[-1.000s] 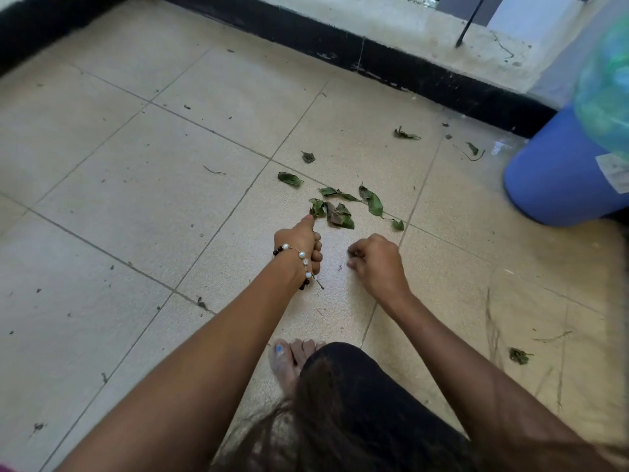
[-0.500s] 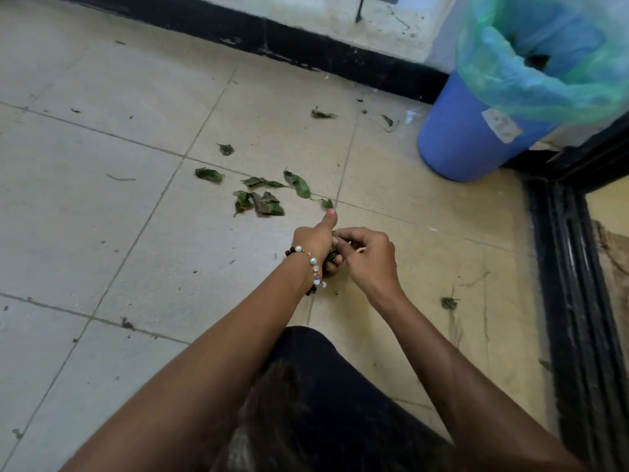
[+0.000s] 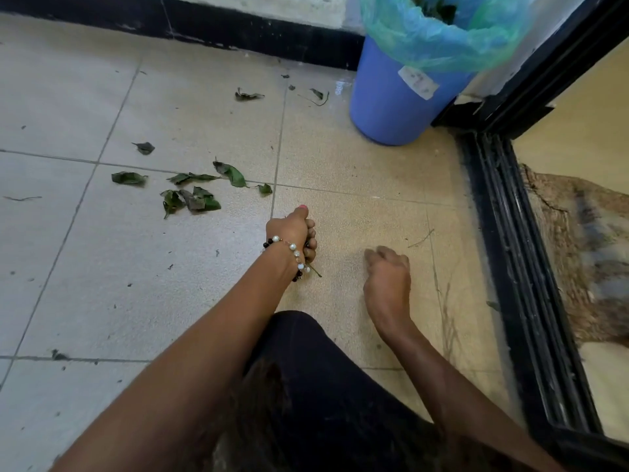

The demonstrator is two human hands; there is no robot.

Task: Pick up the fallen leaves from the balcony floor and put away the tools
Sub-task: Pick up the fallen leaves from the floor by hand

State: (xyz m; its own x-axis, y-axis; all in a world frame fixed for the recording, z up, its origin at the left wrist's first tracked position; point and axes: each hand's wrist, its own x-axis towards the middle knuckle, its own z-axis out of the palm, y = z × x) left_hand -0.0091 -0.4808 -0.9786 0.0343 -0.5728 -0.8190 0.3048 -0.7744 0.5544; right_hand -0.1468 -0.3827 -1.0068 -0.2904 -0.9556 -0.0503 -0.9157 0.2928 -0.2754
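The fallen leaves [image 3: 190,199] lie scattered on the balcony floor [image 3: 102,284], most of them in a loose cluster ahead and to the left of our hands, with single ones [image 3: 247,95] farther out toward the black skirting. We judge them very light, thin and limp, some curled and half dry, so they should crumple instead of resisting. Flat ones may cling to the tile, and we would lift those by a raised edge or stem, or sweep several together and gather the bunch.

Our left hand [image 3: 295,235] is clenched around a small bundle already collected; a green stem [image 3: 315,270] pokes out below the wrist, next to the beaded bracelet [image 3: 292,255]. Our right hand [image 3: 386,272] hovers low over the tile with fingers loosely curled, and we see nothing in it.

The blue bin [image 3: 391,107], lined with a green bag [image 3: 442,46], stands near the corner to the right, some leaves already showing inside. Beside it runs the black door track [image 3: 517,267].
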